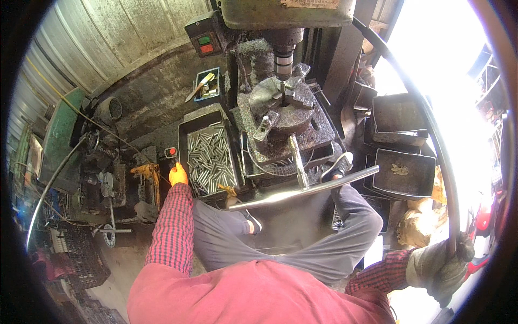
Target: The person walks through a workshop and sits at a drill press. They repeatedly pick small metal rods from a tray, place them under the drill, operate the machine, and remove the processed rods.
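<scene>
My right hand (440, 269), in a grey work glove, is wrapped round the lower end of a long curved lever (434, 129) of the drill press (286, 13). My left hand (178, 174), in an orange glove, is closed beside a small dark piece with a red top (171, 152); what its fingers hold is hidden. The drill chuck (283, 60) points a bit down at a round jawed chuck (264, 97) on the metal-chip-covered press table. From this fixture a T-shaped steel handle (307, 190) reaches toward my knees. A tray (182, 132) of short metal pins (209, 159) stands near my left hand.
Behind the pin tray sits a small blue bin (208, 98) with a brush (199, 88). A switch box (205, 40) with green and red buttons hangs beside the press. Dark metal trays (402, 189) are stacked right. Machine parts and a crate (81, 262) crowd the left.
</scene>
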Demonstrator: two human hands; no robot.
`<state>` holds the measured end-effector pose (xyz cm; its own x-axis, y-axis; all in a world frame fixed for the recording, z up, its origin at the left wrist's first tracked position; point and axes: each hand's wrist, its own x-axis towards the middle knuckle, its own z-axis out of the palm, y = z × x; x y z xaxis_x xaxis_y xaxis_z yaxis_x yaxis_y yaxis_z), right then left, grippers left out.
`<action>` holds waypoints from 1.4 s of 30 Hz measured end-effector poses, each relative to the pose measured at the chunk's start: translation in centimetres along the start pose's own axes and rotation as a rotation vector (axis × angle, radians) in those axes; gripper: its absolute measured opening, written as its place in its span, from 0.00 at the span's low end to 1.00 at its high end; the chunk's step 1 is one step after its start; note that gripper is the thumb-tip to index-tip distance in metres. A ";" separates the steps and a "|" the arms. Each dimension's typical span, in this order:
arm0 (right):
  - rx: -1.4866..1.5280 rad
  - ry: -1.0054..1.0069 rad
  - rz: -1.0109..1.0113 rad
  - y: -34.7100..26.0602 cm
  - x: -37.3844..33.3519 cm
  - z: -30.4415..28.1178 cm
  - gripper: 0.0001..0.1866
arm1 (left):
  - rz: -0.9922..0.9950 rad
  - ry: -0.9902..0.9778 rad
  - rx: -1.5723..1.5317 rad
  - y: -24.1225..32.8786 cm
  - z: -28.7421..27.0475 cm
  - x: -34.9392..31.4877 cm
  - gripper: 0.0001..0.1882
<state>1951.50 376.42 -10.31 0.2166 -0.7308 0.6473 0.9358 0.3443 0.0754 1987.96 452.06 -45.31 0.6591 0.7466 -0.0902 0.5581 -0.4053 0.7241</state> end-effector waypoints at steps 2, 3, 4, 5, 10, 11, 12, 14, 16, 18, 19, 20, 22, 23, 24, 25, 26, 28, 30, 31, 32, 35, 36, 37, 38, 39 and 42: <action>0.008 0.000 0.007 -0.2 -0.1 -0.3 0.24 | 0.003 -0.002 -0.001 -0.2 0.0 0.2 0.29; 0.012 0.002 0.011 -0.3 -0.1 -0.4 0.24 | 0.007 0.000 -0.008 -0.3 0.0 0.3 0.30; 0.024 -0.004 0.025 -0.4 -0.1 -0.6 0.24 | -0.017 -0.009 -0.011 -0.5 0.0 0.4 0.30; 0.023 0.000 0.029 -0.6 -0.2 -0.7 0.24 | 0.013 -0.013 -0.006 -0.6 0.0 0.6 0.30; 0.171 -0.110 0.156 -1.1 -0.4 -1.3 0.22 | -0.023 -0.039 -0.006 -1.0 0.1 1.0 0.31; 0.168 -0.105 0.151 -1.1 -0.5 -1.3 0.21 | -0.014 -0.032 0.014 -1.0 0.1 1.0 0.30; 0.174 -0.099 0.147 -1.1 -0.6 -1.4 0.21 | 0.016 -0.017 0.007 -1.0 0.1 1.0 0.30; 0.203 -0.093 0.148 -1.1 -0.9 -1.5 0.20 | -0.017 -0.026 0.007 -0.9 0.0 0.9 0.30; 0.249 -0.090 0.157 -0.9 -1.2 -1.6 0.20 | 0.007 -0.030 0.021 -0.8 -0.1 0.7 0.30; 0.320 -0.091 0.166 -0.6 -1.5 -1.7 0.19 | 0.006 -0.034 0.028 -0.5 -0.2 0.4 0.30; 0.360 -0.092 0.175 -0.4 -1.7 -1.7 0.18 | 0.008 -0.026 0.027 -0.4 -0.2 0.3 0.30; 0.415 -0.095 0.186 -0.2 -2.0 -1.7 0.18 | -0.018 -0.028 0.027 -0.3 -0.3 0.2 0.30; 0.546 -0.105 0.214 0.4 -2.4 -1.6 0.17 | 0.014 -0.005 0.054 -0.1 -0.3 0.1 0.29; 0.630 -0.104 0.236 0.7 -2.6 -1.5 0.17 | -0.011 -0.008 0.071 0.0 -0.4 0.0 0.29; 0.726 -0.110 0.258 1.0 -2.8 -1.4 0.17 | 0.013 0.005 0.067 0.1 -0.4 -0.1 0.29; 0.843 -0.111 0.290 1.3 -3.0 -1.3 0.16 | 0.011 0.008 0.067 0.2 -0.5 -0.1 0.29; 0.964 -0.115 0.329 1.7 -3.2 -1.2 0.16 | -0.019 -0.008 0.073 0.2 -0.5 -0.2 0.29; 1.234 -0.117 0.429 2.4 -3.6 -0.9 0.15 | 0.024 -0.010 0.078 0.4 -0.6 -0.3 0.30; 1.499 -0.105 0.538 3.0 -3.9 -0.7 0.15 | 0.039 -0.015 0.092 0.4 -0.6 -0.4 0.30; 1.626 -0.092 0.599 3.2 -4.1 -0.6 0.14 | 0.046 -0.010 0.101 0.5 -0.6 -0.4 0.30; 1.742 -0.078 0.652 3.5 -4.3 -0.6 0.14 | 0.033 -0.008 0.121 0.5 -0.6 -0.4 0.30; 2.006 -0.020 0.795 3.9 -4.7 -0.4 0.13 | 0.031 0.004 0.120 0.5 -0.6 -0.4 0.30; 2.072 0.003 0.841 4.0 -4.8 -0.3 0.13 | 0.038 0.014 0.101 0.5 -0.6 -0.4 0.30; 2.124 0.031 0.882 4.1 -4.9 -0.2 0.12 | 0.030 0.016 0.093 0.5 -0.5 -0.4 0.29; 2.174 0.057 0.925 4.2 -5.0 -0.1 0.12 | -0.002 -0.002 0.095 0.5 -0.5 -0.4 0.29; 2.209 0.096 0.960 4.3 -5.1 0.1 0.12 | 0.017 0.013 0.088 0.5 -0.5 -0.3 0.29; 2.224 0.213 1.028 4.9 -5.2 1.3 0.11 | 0.006 0.005 0.075 0.5 -0.5 -0.3 0.29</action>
<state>1954.55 382.67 -12.31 0.3519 0.0082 0.9360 -0.9172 0.2027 0.3430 1987.78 451.87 -44.56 0.6602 0.7465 -0.0826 0.5906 -0.4480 0.6713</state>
